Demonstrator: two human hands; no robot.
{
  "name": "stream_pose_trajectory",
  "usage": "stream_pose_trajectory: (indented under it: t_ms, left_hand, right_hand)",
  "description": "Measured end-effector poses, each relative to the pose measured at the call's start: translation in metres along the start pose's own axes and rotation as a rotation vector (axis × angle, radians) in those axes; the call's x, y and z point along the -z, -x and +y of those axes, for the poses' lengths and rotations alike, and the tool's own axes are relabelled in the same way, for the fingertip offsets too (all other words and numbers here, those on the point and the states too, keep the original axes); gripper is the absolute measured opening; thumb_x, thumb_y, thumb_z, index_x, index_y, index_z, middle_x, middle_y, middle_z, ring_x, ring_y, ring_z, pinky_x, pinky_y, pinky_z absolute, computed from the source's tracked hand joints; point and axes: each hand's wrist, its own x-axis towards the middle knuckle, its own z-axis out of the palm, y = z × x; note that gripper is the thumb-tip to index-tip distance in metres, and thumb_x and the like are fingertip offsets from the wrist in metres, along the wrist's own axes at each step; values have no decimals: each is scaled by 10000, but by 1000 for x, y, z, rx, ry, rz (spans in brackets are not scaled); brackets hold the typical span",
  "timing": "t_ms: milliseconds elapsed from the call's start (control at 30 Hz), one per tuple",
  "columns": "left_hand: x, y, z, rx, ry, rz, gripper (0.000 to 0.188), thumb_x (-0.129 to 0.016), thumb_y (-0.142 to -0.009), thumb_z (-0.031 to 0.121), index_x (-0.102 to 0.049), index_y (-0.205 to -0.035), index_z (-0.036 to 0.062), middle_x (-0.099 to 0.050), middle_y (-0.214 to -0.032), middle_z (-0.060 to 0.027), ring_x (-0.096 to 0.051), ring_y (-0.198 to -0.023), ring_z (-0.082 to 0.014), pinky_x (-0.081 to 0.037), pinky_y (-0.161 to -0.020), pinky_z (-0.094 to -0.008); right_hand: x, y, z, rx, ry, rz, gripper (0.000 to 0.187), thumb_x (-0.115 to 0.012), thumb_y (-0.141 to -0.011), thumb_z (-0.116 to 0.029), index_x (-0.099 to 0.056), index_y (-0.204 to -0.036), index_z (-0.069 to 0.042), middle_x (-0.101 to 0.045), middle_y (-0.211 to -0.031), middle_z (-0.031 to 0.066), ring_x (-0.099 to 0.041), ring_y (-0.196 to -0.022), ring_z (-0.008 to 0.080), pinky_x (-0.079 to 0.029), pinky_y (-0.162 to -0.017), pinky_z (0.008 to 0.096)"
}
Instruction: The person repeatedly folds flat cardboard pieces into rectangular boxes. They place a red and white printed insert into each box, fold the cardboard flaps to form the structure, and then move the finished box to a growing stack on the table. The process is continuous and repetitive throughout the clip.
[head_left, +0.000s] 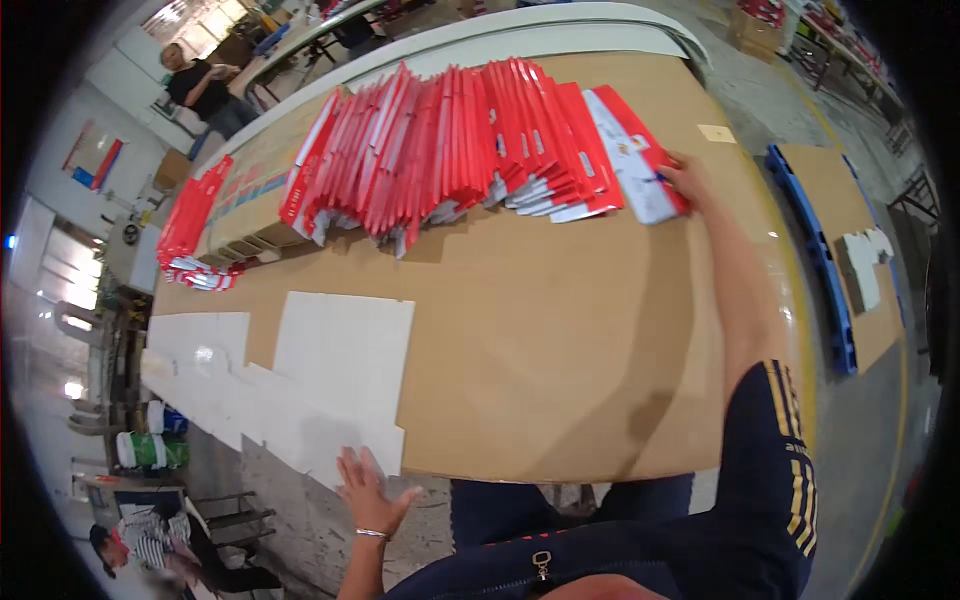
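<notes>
A long row of flat red packets (440,150) leans across the far side of the table, their lower ends white or silvery. At the row's right end lies a flat red-and-white packet (625,150), its printed face up. My right hand (688,182) is at its right edge, with the fingers closed over that edge. Near the table's front left, my left hand (372,492) is held over the edge of a white sheet (345,350), fingers spread and holding nothing. Whether it touches the sheet I cannot tell. A bracelet circles my left wrist.
Brown cardboard (540,360) covers the table. A cardboard box (250,215) stands between the row and more red packets (195,225) at far left. A blue pallet (815,260) with cardboard lies right. One person (200,90) stands far left; another (165,545) is lower left.
</notes>
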Motion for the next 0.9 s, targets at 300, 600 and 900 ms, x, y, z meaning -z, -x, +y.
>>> stream_pose_trajectory:
  t_ms: [300, 600, 900]
  left_hand:
    - [-36, 18, -69, -57, 29, 99, 929, -762, -709, 183, -273, -1490, 67, -216, -1551, -237, -233, -1408, -462, -295, -1113, -542]
    - [56, -1, -56, -336, 161, 669, 217, -584, -807, 30, -676, -1003, 12, -690, -943, -141, -653, -890, -336, -525, -787, -415]
    - [42, 49, 113, -1034, 368, 400, 186, -702, -784, 110, -691, -965, 69, -697, -874, -85, -668, -755, -262, -533, -652, -373]
  right_hand:
    - [-79, 35, 32, 226, -114, 214, 328, -548, -965, -122, -569, -1267, 2, -664, -924, 102, -645, -817, 165, -530, -747, 308]
    - [2, 253, 54, 251, 38, 315, 234, -537, -959, -72, -597, -1174, -5, -635, -879, 64, -598, -739, 122, -504, -677, 276]
    - [-119, 478, -73, 1042, 359, -284, 677, -752, -681, -115, -530, -1320, -90, -583, -1253, 132, -545, -1195, 293, -395, -1050, 479]
